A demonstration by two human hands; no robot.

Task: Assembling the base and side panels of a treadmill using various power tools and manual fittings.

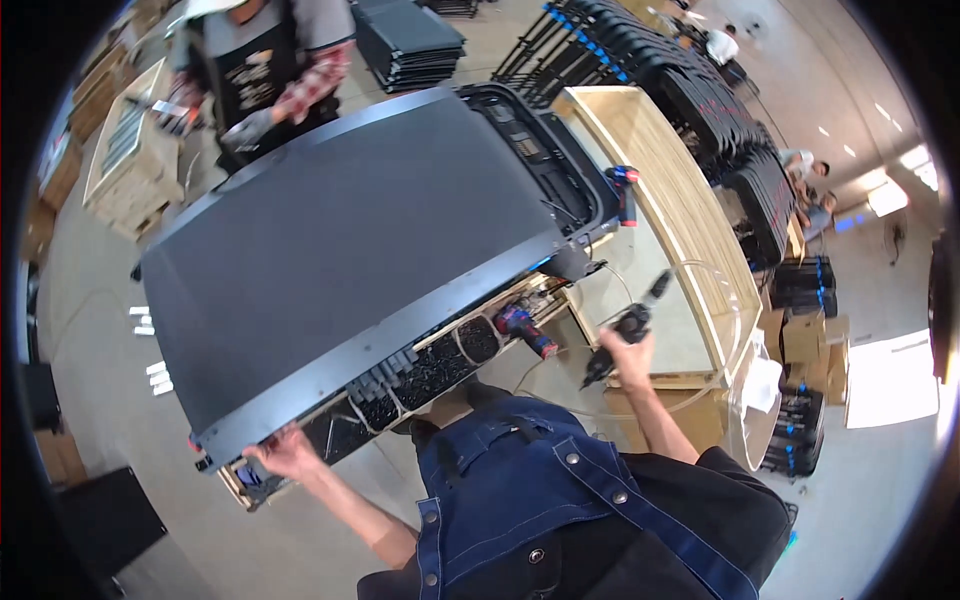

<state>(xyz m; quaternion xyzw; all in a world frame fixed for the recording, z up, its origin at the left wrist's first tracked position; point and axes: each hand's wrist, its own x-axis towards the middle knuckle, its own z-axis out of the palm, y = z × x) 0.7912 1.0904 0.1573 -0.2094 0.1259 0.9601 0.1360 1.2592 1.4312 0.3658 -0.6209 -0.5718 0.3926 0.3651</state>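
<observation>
A long treadmill deck with a dark belt and grey side rails lies across a workbench in front of me. My left hand is at its near left corner, the fingers curled against the lower edge of the rail and partly hidden. Out to the right, apart from the deck, my right hand is wrapped around a black power screwdriver, its tip pointing up and away. A clear hose loops around on that side.
Below the rail, bench trays hold dark small parts and grey pieces. A red-and-blue drill rests there; another sits by a wooden frame. Across the deck stands a co-worker in gloves. Folded black frames are stacked behind.
</observation>
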